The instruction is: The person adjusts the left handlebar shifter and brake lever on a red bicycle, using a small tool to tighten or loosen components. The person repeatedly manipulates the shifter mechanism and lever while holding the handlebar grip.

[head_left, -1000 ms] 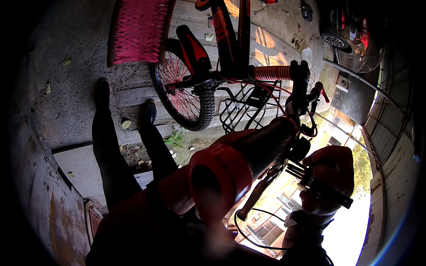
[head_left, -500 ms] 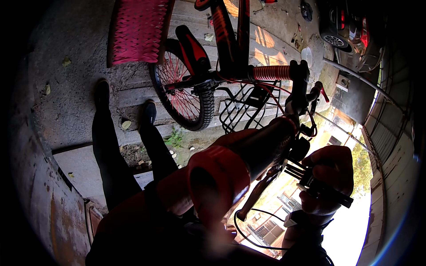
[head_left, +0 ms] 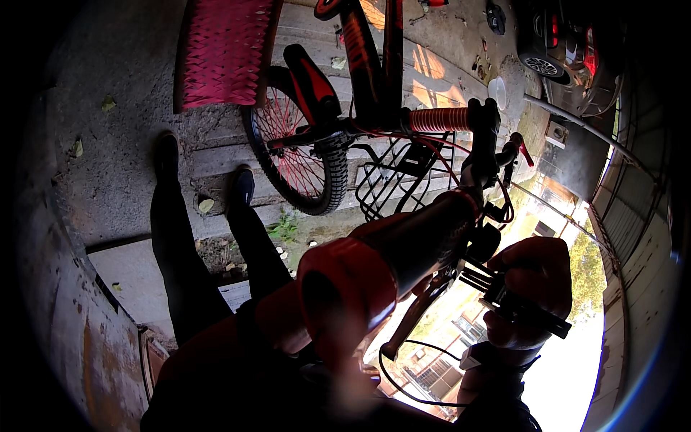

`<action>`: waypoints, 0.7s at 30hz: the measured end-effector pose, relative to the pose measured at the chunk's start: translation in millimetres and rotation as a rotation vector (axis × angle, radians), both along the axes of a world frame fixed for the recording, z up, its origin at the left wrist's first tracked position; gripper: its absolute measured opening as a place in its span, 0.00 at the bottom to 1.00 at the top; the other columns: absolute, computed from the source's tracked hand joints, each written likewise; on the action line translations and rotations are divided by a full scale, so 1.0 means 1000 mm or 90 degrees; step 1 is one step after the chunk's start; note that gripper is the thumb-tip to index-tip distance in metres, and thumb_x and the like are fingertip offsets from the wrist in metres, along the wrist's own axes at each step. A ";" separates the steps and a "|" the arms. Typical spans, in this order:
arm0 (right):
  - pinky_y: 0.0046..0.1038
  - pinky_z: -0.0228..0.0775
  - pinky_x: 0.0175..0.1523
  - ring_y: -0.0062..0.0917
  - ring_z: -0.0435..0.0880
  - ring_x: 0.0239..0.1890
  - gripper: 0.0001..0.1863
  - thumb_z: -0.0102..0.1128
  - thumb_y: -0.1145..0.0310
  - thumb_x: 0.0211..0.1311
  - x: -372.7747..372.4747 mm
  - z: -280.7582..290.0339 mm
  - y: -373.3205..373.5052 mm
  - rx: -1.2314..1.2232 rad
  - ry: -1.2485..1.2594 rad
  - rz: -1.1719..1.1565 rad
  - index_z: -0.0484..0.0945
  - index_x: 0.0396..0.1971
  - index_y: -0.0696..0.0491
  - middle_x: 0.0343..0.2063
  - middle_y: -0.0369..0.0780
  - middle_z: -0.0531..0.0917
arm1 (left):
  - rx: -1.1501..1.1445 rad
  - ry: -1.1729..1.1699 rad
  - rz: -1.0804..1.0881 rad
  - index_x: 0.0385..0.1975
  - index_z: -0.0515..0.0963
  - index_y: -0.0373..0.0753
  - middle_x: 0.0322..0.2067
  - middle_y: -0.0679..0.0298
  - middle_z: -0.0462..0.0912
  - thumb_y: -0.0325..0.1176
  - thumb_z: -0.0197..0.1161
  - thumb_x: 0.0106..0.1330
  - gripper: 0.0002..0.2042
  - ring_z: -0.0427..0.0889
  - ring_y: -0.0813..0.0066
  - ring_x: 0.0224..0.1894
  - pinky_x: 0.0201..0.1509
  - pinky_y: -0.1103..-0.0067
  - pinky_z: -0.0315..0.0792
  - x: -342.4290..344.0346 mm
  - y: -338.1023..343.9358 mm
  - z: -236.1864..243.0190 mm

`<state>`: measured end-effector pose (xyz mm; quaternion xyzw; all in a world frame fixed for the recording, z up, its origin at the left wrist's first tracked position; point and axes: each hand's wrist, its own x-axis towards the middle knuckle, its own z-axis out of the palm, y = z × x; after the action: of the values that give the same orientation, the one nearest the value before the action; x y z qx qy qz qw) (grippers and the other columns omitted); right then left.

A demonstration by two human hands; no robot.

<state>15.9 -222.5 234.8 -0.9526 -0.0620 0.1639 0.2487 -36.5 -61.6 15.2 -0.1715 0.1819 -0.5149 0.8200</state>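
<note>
A dark handlebar (head_left: pixel 432 234) of a black and red bicycle runs toward me, with a round red end (head_left: pixel 349 281) at its near tip. My left hand (head_left: pixel 378 225) reaches behind this bar and appears wrapped round it; most of its fingers are hidden. Below the bar juts a brake lever (head_left: pixel 414 317). At the right, my right hand (head_left: pixel 541 270) is closed on a black folding multi-tool (head_left: pixel 536 313) with several thin prongs. Those prongs point at the lever's mount, but shadow hides whether they touch it.
The bicycle's spoked wheel (head_left: pixel 299 155) and wire basket (head_left: pixel 403 176) lie beyond the handlebar. A pink woven panel (head_left: pixel 224 54) hangs at the upper left. My feet stand on concrete beside a step. A parked car (head_left: pixel 554 54) is at the far right, near a metal pole (head_left: pixel 576 119).
The handlebar's red end has shifted slightly left and up. My right hand keeps hold of the multi-tool in nearly the same place.
</note>
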 end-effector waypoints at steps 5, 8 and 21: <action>0.26 0.77 0.35 0.34 0.83 0.36 0.28 0.75 0.62 0.45 -0.003 -0.002 0.000 0.004 -0.010 -0.017 0.79 0.49 0.50 0.42 0.51 0.76 | 0.010 -0.075 0.051 0.73 0.59 0.39 0.59 0.54 0.77 0.36 0.66 0.68 0.35 0.80 0.65 0.57 0.60 0.71 0.76 0.012 0.010 0.007; 0.26 0.77 0.35 0.34 0.83 0.36 0.27 0.75 0.62 0.44 -0.005 -0.003 0.001 0.010 -0.016 -0.033 0.79 0.48 0.50 0.42 0.51 0.76 | 0.002 -0.058 0.045 0.73 0.58 0.39 0.59 0.53 0.77 0.37 0.65 0.69 0.34 0.80 0.65 0.57 0.59 0.72 0.76 0.015 0.011 0.009; 0.26 0.77 0.35 0.35 0.83 0.36 0.28 0.75 0.63 0.44 -0.003 -0.002 0.000 0.027 -0.010 -0.028 0.79 0.49 0.50 0.42 0.52 0.76 | 0.018 -0.073 0.030 0.70 0.63 0.37 0.55 0.53 0.79 0.39 0.64 0.70 0.31 0.82 0.64 0.53 0.55 0.73 0.78 0.015 0.006 0.004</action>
<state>12.6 -222.0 232.7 -0.9496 -0.0467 0.1494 0.2716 -21.4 -55.9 19.4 -0.1342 0.1377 -0.5016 0.8435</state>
